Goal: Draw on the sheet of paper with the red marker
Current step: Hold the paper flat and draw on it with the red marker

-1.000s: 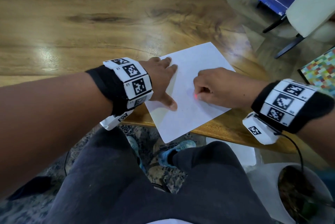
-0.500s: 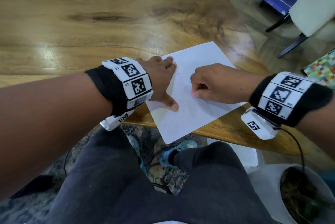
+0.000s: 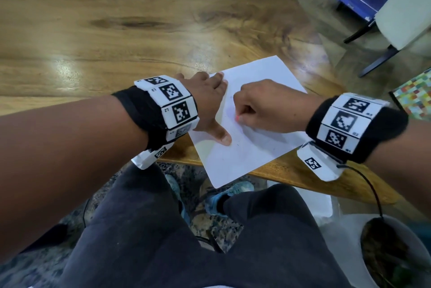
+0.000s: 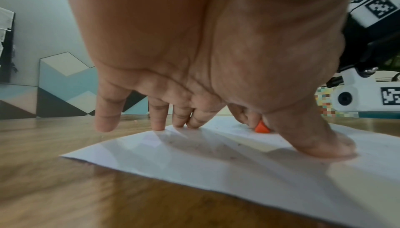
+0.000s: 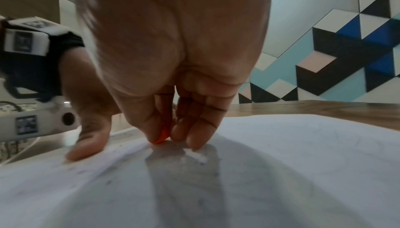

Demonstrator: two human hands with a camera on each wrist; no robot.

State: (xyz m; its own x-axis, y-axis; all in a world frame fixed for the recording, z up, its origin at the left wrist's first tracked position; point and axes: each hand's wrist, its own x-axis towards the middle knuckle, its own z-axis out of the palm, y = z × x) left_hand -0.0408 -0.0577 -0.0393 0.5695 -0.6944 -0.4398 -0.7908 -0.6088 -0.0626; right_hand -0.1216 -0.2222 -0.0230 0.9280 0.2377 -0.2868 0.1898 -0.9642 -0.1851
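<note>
A white sheet of paper (image 3: 251, 148) lies at the near edge of the wooden table (image 3: 116, 31), one corner hanging over the edge. My left hand (image 3: 210, 106) lies flat on the sheet's left side, fingers straight and thumb (image 3: 221, 136) pressed down; the left wrist view shows the same fingertips (image 4: 158, 125) on the paper (image 4: 216, 163). My right hand (image 3: 268, 106) is curled round the red marker (image 3: 237, 118), whose red end (image 5: 161, 137) shows between thumb and fingers, down at the paper (image 5: 281, 163). The marker (image 4: 262, 127) is mostly hidden.
A chair with black legs (image 3: 382, 54) stands off the table's right end. A white pot with soil (image 3: 391, 252) sits on the floor at the lower right. My legs in dark trousers (image 3: 163, 241) are under the table edge. The table stretches far ahead and left.
My right hand with the marker has slid up and to the left across the sheet, closer to my left hand. The left hand has stayed put.
</note>
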